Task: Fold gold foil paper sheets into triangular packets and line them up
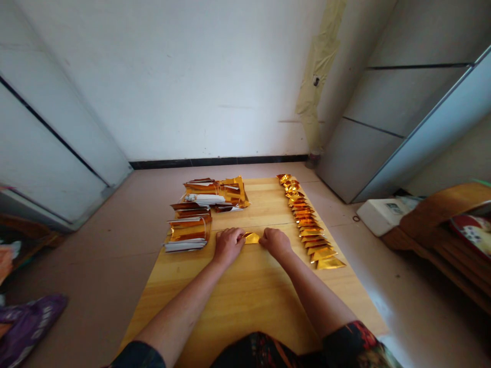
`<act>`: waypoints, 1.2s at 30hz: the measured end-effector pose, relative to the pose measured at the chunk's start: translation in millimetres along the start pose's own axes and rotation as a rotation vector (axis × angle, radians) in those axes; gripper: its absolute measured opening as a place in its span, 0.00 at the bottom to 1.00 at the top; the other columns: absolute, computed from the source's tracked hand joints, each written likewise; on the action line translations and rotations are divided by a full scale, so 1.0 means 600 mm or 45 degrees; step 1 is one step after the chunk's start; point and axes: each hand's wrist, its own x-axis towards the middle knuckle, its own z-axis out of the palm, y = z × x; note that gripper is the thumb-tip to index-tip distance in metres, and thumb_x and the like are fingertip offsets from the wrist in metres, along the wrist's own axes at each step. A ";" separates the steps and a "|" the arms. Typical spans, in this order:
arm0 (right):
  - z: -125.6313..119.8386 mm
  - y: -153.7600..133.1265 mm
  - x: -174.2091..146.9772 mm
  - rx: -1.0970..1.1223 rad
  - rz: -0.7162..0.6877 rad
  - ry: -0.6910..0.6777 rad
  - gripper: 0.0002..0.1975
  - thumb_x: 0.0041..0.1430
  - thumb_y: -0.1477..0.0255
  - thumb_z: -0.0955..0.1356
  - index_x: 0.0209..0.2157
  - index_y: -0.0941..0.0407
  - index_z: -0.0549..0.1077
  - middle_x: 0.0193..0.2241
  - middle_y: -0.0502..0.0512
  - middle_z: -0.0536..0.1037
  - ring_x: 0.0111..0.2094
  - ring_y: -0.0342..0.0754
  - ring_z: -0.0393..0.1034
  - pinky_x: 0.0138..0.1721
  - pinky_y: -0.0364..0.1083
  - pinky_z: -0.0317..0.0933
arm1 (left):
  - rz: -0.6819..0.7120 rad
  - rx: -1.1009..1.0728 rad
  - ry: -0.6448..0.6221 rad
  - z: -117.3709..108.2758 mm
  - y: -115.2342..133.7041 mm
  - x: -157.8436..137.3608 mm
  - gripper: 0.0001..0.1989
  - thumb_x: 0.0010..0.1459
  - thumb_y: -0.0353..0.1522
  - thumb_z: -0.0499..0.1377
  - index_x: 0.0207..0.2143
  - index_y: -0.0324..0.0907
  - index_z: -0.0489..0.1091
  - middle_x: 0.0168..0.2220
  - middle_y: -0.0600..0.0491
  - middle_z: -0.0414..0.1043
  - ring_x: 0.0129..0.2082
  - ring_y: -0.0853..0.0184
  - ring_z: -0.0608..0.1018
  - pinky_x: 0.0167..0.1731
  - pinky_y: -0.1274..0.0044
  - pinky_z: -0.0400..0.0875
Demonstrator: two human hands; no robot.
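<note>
A small folded piece of gold foil paper [252, 238] lies between my hands at the middle of the wooden table [245, 286]. My left hand [229, 244] pinches its left end, fingers closed. At the other end, my right hand [275, 242] is closed on the paper, with the fingertips partly hidden. Stacks of gold foil sheets [190, 230] with white backs stand to the left of my left hand. Along the table's right side runs a row of folded gold foil pieces [310, 230], overlapping one another.
More bundled gold sheets [230, 191] lie at the table's far left. A white wall [215, 92] rises beyond the table. A grey cabinet [383, 102] stands at right, near a white box [383, 212] and wooden furniture [441, 225]. A purple bag [34, 324] lies at lower left.
</note>
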 end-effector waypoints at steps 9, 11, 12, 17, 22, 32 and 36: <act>0.009 -0.006 -0.008 -0.070 0.000 0.049 0.11 0.59 0.68 0.62 0.41 0.56 0.71 0.38 0.61 0.78 0.39 0.51 0.73 0.33 0.43 0.60 | 0.033 0.015 -0.017 0.001 -0.003 -0.004 0.10 0.55 0.32 0.58 0.41 0.47 0.72 0.38 0.53 0.75 0.42 0.64 0.72 0.42 0.72 0.57; 0.011 -0.005 -0.008 -0.072 -0.001 0.063 0.11 0.59 0.68 0.62 0.41 0.56 0.70 0.37 0.60 0.78 0.38 0.51 0.73 0.32 0.43 0.59 | 0.058 0.006 -0.023 0.003 -0.005 -0.004 0.12 0.55 0.32 0.57 0.43 0.49 0.72 0.40 0.53 0.74 0.43 0.63 0.71 0.43 0.71 0.57; 0.013 -0.004 -0.008 -0.071 -0.009 0.074 0.10 0.59 0.68 0.62 0.41 0.56 0.70 0.37 0.59 0.78 0.38 0.50 0.73 0.32 0.43 0.59 | 0.074 0.005 -0.029 0.003 -0.006 -0.004 0.11 0.56 0.32 0.57 0.42 0.50 0.73 0.39 0.53 0.74 0.43 0.63 0.71 0.43 0.71 0.57; 0.020 0.004 -0.014 -0.004 -0.144 0.138 0.08 0.61 0.71 0.61 0.40 0.53 0.70 0.38 0.54 0.76 0.38 0.44 0.72 0.34 0.40 0.57 | 0.132 -0.001 -0.071 0.001 -0.011 -0.003 0.09 0.57 0.33 0.57 0.37 0.51 0.76 0.36 0.52 0.72 0.42 0.63 0.70 0.44 0.70 0.58; 0.017 0.006 -0.017 0.041 -0.194 0.119 0.11 0.60 0.74 0.60 0.37 0.54 0.73 0.40 0.54 0.75 0.39 0.43 0.71 0.36 0.39 0.57 | 0.170 -0.004 -0.070 -0.004 -0.023 -0.005 0.10 0.55 0.33 0.59 0.39 0.55 0.76 0.44 0.53 0.71 0.48 0.62 0.67 0.49 0.68 0.56; 0.000 -0.020 0.006 0.073 -0.255 0.100 0.12 0.56 0.76 0.62 0.37 0.56 0.76 0.38 0.57 0.78 0.40 0.46 0.71 0.37 0.40 0.58 | 0.111 0.004 -0.096 -0.005 -0.026 -0.010 0.11 0.55 0.36 0.59 0.40 0.59 0.75 0.56 0.57 0.64 0.56 0.60 0.62 0.56 0.63 0.50; 0.009 -0.028 0.015 0.206 -0.299 0.035 0.12 0.56 0.76 0.62 0.37 0.55 0.75 0.37 0.54 0.79 0.38 0.44 0.71 0.36 0.38 0.57 | 0.108 0.003 -0.086 -0.002 -0.028 -0.009 0.10 0.54 0.37 0.59 0.39 0.58 0.75 0.56 0.56 0.64 0.56 0.59 0.62 0.56 0.62 0.50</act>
